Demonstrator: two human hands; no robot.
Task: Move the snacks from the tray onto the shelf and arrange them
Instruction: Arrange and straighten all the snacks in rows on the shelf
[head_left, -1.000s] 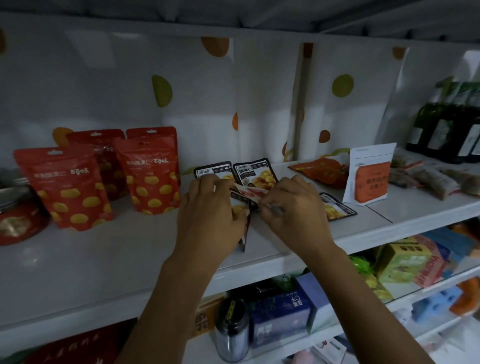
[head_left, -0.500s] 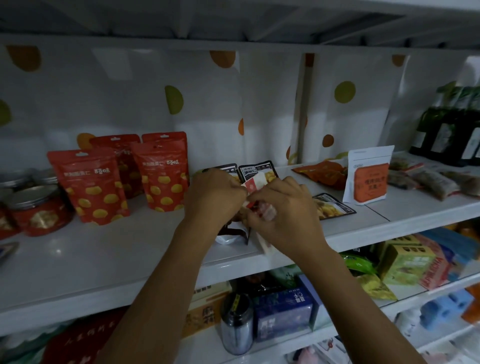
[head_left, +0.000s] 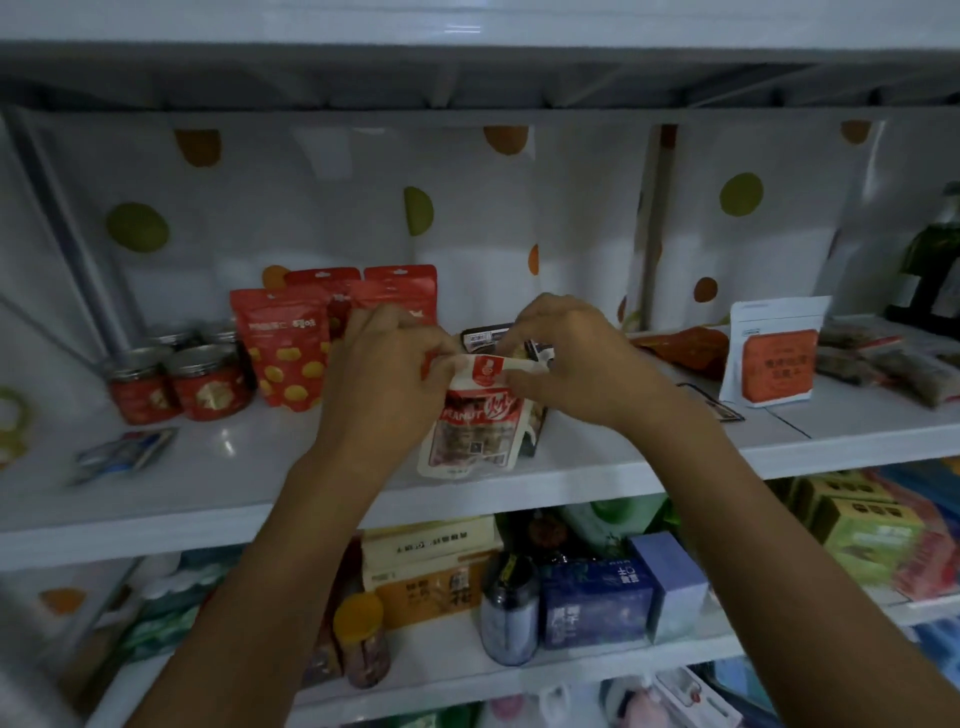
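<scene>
A white and red peanut packet stands upright near the front edge of the white shelf. My left hand pinches its top left corner and my right hand pinches its top right corner. Behind the packet, dark snack packets are partly hidden by my hands. Red pouches with yellow dots stand upright to the left. No tray is in view.
Red jars with metal lids stand at the left, a small flat packet lies in front of them. A white and orange pouch, an orange packet and dark bottles are to the right. The lower shelf holds boxes and bottles.
Both hands have lifted the peanut packet upright from the dark packets and now hold it by its top corners. The camera has tilted, which brings the jars at the left into view.
</scene>
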